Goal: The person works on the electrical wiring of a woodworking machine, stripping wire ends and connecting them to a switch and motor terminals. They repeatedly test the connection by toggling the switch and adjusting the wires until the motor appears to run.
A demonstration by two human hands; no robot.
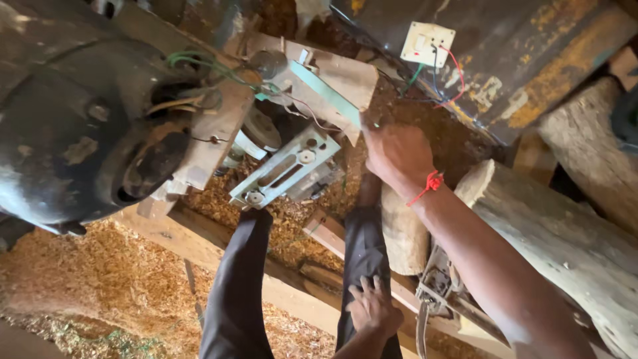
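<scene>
arms: bare, no sleeves | right hand [397, 154]: red thread at wrist | legs: dark trousers

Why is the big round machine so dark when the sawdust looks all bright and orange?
In the head view, light falls on the sawdust, so it glows orange, while the big dark motor sits mostly in shadow. The picture is tilted and its edges bend, so the logs lean. The right hand looks fairly sharp; the left hand is dimmer.
</scene>
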